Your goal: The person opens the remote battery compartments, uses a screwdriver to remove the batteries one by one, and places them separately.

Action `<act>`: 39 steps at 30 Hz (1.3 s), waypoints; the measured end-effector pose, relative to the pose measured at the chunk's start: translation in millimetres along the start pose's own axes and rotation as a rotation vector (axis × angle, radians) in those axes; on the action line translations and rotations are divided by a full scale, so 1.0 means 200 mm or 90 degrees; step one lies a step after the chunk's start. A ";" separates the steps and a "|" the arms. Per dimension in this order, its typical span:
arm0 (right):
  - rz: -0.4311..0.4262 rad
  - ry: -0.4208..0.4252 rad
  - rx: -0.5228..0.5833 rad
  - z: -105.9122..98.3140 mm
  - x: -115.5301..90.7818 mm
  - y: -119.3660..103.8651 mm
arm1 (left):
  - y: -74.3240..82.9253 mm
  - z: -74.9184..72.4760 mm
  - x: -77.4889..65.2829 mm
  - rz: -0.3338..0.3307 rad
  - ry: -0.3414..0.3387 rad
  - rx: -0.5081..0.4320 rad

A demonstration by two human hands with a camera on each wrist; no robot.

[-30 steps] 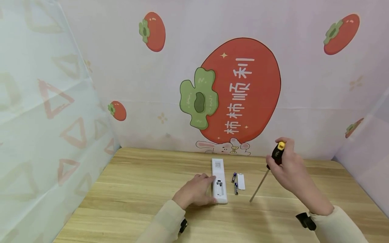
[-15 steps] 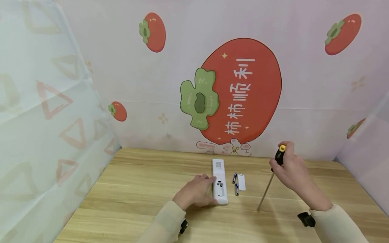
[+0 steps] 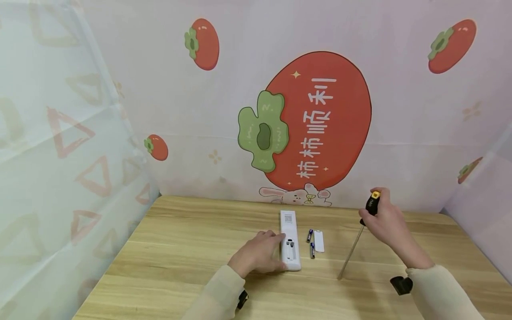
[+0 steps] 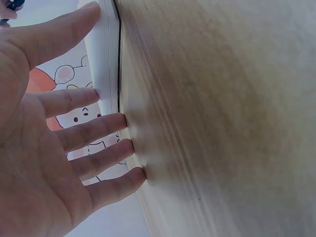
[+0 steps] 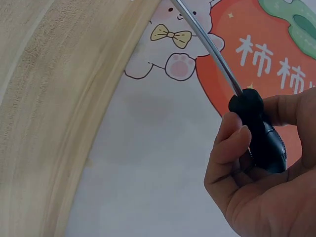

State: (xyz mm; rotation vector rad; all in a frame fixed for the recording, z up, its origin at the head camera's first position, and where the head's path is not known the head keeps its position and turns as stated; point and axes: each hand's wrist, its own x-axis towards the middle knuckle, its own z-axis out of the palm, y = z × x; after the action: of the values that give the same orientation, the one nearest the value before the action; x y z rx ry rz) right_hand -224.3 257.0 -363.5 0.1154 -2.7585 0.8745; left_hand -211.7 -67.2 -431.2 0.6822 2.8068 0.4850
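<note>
A white remote control [image 3: 289, 229] lies back side up on the table, its battery compartment uncovered. My left hand [image 3: 261, 252] rests at its left edge; in the left wrist view the thumb and index finger touch the remote's side, and the fingers are nearly straight. To the right, my right hand [image 3: 389, 223] grips the black-and-yellow handle of a screwdriver [image 5: 264, 140]. The long metal shaft slants down to the left, its tip low over the wood; I cannot tell whether it touches. Between remote and screwdriver lie two small batteries [image 3: 312, 250] and a white battery cover [image 3: 318, 242].
The wooden table [image 3: 180, 240] ends at a printed backdrop [image 3: 320, 120] with persimmon drawings. A patterned side sheet [image 3: 72, 178] hangs along the left, and another pale sheet stands at the right. A black strap device [image 3: 402, 285] sits on the right wrist.
My right hand has shifted a little to the right with the screwdriver, its tip now farther from the remote and closer to me. The left hand and remote stay in place.
</note>
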 end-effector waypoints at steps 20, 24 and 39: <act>0.089 -0.109 -0.017 0.15 0.07 0.18 | 0.01 0.00 0.01 -0.005 0.000 0.016; 0.103 -0.127 -0.042 0.19 0.07 0.21 | 0.00 0.01 0.00 -0.005 0.000 0.017; 0.129 -0.170 -0.095 0.29 0.08 0.24 | 0.01 0.00 0.00 -0.004 -0.003 0.011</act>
State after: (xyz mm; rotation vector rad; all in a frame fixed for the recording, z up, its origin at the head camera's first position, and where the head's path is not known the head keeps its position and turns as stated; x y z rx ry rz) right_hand -259.1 263.4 -431.2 -0.0823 -3.1180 0.7428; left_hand -211.9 -65.8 -431.3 0.6759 2.8108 0.4578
